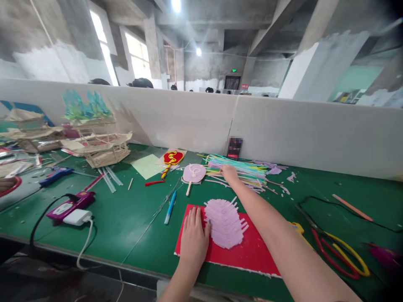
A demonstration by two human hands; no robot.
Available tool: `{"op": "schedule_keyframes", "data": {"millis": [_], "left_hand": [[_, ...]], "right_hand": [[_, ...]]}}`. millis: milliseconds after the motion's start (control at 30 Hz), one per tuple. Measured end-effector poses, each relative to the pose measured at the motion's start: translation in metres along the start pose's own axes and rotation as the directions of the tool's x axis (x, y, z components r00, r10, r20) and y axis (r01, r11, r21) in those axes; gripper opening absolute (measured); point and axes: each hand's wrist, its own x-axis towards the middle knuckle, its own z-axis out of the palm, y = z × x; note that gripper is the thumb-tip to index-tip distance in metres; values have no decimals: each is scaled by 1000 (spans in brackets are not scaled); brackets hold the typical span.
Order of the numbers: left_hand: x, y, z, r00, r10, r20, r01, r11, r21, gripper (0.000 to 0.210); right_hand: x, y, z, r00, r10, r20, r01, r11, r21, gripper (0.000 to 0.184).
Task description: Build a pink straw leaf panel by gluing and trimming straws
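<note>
My left hand (194, 237) lies flat with fingers stretched out on a red board (261, 251), its thumb at the left edge of a lilac leaf-shaped piece (225, 224). That piece is made of rows of fuzzy strips, with several loose ends sticking out on its right. My right hand (229, 173) reaches over a pile of pipe cleaners (245, 170) in green, yellow, white and lilac. Its fingers look curled together at the pile's left part; what they hold is too small to make out. Left of the pile lies a small lilac fan (192, 173) with a pale handle.
A red and yellow fan (172, 158), a blue pen (170, 207) and a pale green sheet (146, 166) lie left. Red-and-yellow-handled scissors (336, 251) lie right. A power strip (71, 208), blue glue gun (56, 176) and stick models (100, 147) stand further left. A white partition (302, 130) runs behind.
</note>
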Motion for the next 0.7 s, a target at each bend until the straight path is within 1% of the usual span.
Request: {"op": "schedule_keyframes", "data": {"millis": [67, 100, 167, 233, 333, 433, 467, 500, 533, 567, 633, 700], "left_hand": [[0, 1, -1, 1000, -7, 6, 7, 1000, -9, 49], [1, 1, -1, 1000, -9, 8, 9, 1000, -14, 49], [1, 2, -2, 1000, 4, 10, -4, 1000, -17, 49], [2, 3, -3, 999, 31, 13, -31, 999, -15, 48], [3, 5, -5, 999, 44, 3, -44, 999, -14, 48], [4, 7, -7, 1000, 30, -8, -30, 1000, -2, 46], [3, 8, -7, 1000, 25, -12, -25, 1000, 1, 45], [3, 8, -7, 1000, 21, -10, -21, 1000, 4, 44], [3, 8, -8, 1000, 20, -7, -20, 1000, 7, 43], [3, 7, -8, 1000, 21, -6, -21, 1000, 10, 42], [2, 6, -8, 1000, 31, -5, -30, 999, 23, 39], [2, 6, -9, 999, 47, -1, -47, 998, 43, 36]], "right_hand": [[-4, 2, -1, 999, 32, -38, -31, 999, 43, 21], [-7, 3, -3, 997, 47, -61, -43, 997, 68, 20], [-17, 3, -9, 992, 63, -106, -50, 991, 122, 21], [-34, 1, -17, 988, 61, -139, -36, 983, 178, 21], [-81, -4, -31, 986, 42, -160, 2, 964, 264, 24], [-152, -9, -38, 987, 26, -156, 35, 927, 373, 28], [-178, -10, -37, 985, 37, -166, 51, 866, 497, 26], [-202, -11, -33, 981, 78, -179, 44, 806, 590, 24], [-224, -11, -28, 975, 125, -185, 22, 769, 638, 25], [-242, -11, -20, 964, 184, -190, -14, 752, 659, 26], [-267, -10, -2, 933, 314, -175, -116, 724, 681, 29], [-278, -8, 14, 894, 413, -177, -178, 687, 705, 32]]}}
